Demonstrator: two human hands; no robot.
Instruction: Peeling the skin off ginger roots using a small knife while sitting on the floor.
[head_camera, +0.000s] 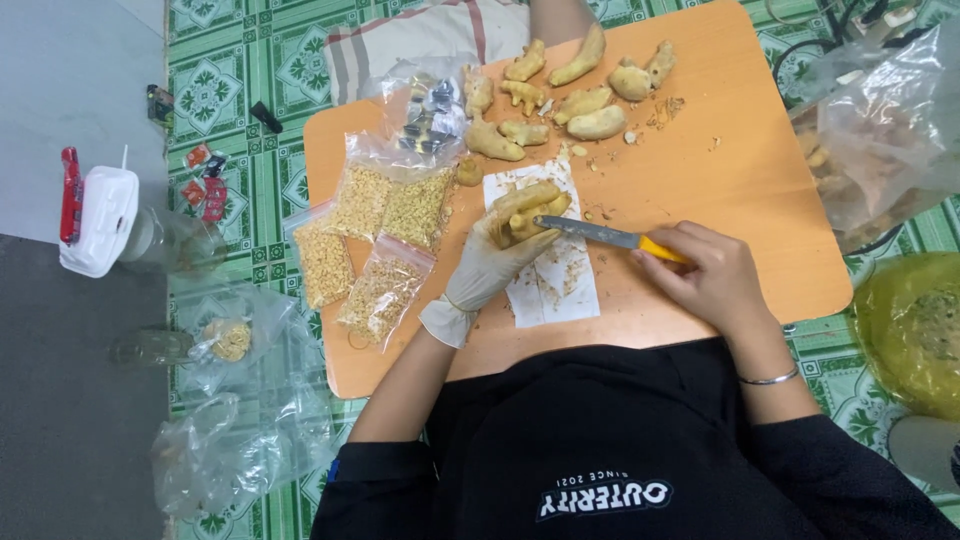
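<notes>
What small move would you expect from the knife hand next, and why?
Probably a short scraping stroke along the ginger root. The knife in the right hand has its tip against the root, which the gloved left hand holds over the white paper where peelings already lie.

You are looking down on a small orange table (740, 190) with rounded corners, set low over a floor mat (235, 60) patterned in green and white tiles. Left of the table the mat ends, and you see bare grey floor (70, 420), paler toward the top left corner. Light falls evenly over the table, without hard shadows.
</notes>
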